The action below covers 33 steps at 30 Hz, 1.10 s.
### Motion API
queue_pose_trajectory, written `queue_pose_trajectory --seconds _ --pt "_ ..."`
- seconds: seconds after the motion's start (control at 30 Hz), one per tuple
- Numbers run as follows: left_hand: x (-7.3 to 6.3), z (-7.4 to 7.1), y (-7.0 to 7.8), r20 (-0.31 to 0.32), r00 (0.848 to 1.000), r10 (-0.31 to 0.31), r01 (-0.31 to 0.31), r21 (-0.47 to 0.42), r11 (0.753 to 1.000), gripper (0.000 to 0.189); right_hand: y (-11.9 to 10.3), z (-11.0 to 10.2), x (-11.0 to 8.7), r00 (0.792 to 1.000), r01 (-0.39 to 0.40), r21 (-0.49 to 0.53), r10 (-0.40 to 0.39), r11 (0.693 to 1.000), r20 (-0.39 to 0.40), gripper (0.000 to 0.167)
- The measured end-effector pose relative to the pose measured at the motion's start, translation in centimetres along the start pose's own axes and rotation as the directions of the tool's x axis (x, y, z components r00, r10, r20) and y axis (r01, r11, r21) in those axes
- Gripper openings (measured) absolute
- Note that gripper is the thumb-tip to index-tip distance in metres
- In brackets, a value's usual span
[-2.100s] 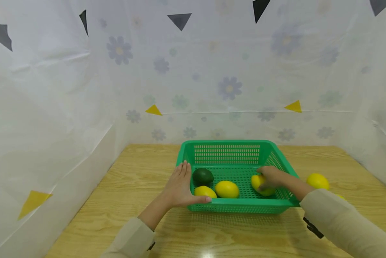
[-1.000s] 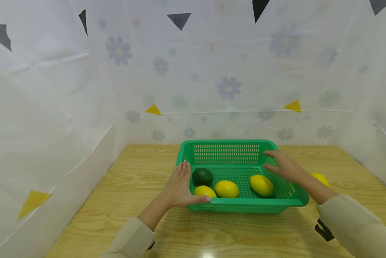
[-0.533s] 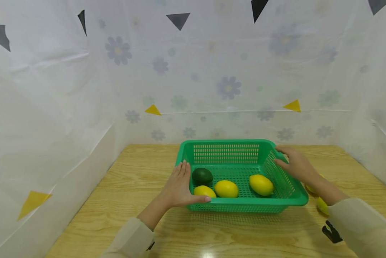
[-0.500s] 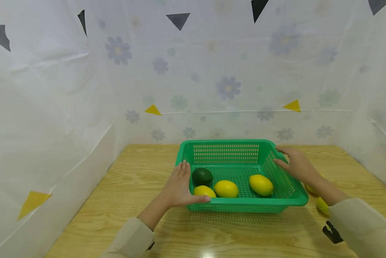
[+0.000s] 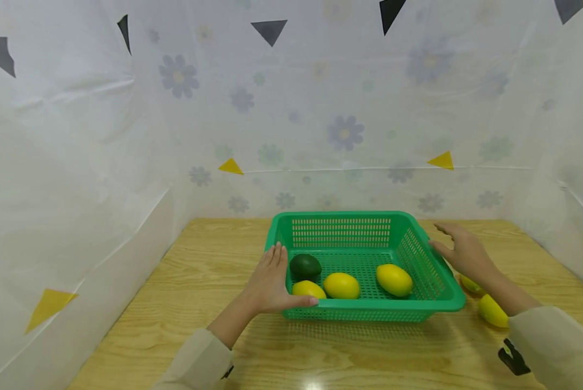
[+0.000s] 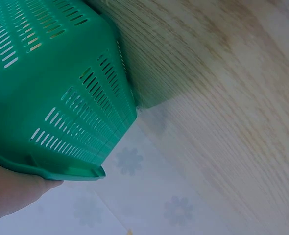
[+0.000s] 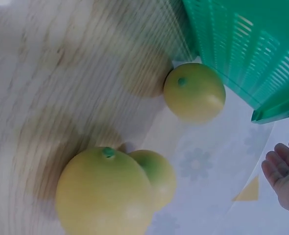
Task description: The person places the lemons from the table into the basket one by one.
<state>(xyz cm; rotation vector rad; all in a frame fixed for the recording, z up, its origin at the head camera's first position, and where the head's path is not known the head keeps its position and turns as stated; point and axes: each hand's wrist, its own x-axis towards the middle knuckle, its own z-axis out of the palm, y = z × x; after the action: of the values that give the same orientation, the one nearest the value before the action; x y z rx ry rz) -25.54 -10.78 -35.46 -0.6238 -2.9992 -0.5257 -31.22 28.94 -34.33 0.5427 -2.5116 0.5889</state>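
Note:
My left hand rests on the front left corner of a green plastic basket, fingers straight along the left rim and thumb along the front rim. Inside lie a dark green avocado and three lemons: one in the near left corner, a middle one and a right one. My right hand is just outside the right rim, holding nothing, with fingers spread and thumb tip at the rim. Below its wrist, lemons lie on the table; the right wrist view shows three, the nearest largest.
The basket stands on a wood-grain table. White sheeting with faded flowers closes off the back and both sides. Yellow and dark triangles are stuck on it.
My right hand has let go of the right lemon in the basket, lifted, and moved right past the rim. Lemons outside now show more. My left hand has stayed in place.

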Motion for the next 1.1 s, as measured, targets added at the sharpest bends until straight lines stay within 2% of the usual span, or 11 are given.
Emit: queue_pose_trajectory --seconds 0.3,0.47,0.67,0.77,0.93,1.0,1.1 --pt "0.1 0.1 -0.1 0.005 1.000 -0.003 0.003 0.002 1.000 0.128 1.4 0.1 -0.5 0.999 -0.007 -0.041 0.006 0.999 -0.043 0.043" --pt "0.0 0.0 -0.1 0.008 1.000 0.001 -0.001 0.005 1.000 0.129 2.1 0.4 -0.7 1.000 0.006 -0.059 -0.007 0.998 -0.029 0.044" --pt "0.0 0.1 -0.1 0.011 1.000 -0.002 0.002 0.002 1.000 0.128 2.8 0.8 -1.0 0.999 -0.005 -0.074 0.009 0.997 0.044 0.047" --pt "0.1 0.1 -0.1 0.015 1.000 -0.008 0.008 -0.002 1.000 0.126 2.9 1.0 -1.1 0.994 -0.022 -0.073 0.030 0.997 0.109 0.048" --pt "0.1 0.2 -0.1 0.014 1.000 -0.008 0.008 0.001 1.000 0.125 2.9 1.4 -1.2 0.963 -0.095 -0.034 0.101 0.995 0.249 0.054" --pt "0.1 0.2 -0.1 0.013 1.000 -0.005 0.004 0.003 1.000 0.126 3.0 1.6 -1.3 0.952 -0.115 -0.018 0.115 0.993 0.283 0.056" --pt "0.1 0.2 -0.1 0.013 1.000 0.000 0.000 0.003 1.000 0.127 3.2 2.0 -1.6 0.951 -0.101 0.010 0.093 0.995 0.294 0.054"
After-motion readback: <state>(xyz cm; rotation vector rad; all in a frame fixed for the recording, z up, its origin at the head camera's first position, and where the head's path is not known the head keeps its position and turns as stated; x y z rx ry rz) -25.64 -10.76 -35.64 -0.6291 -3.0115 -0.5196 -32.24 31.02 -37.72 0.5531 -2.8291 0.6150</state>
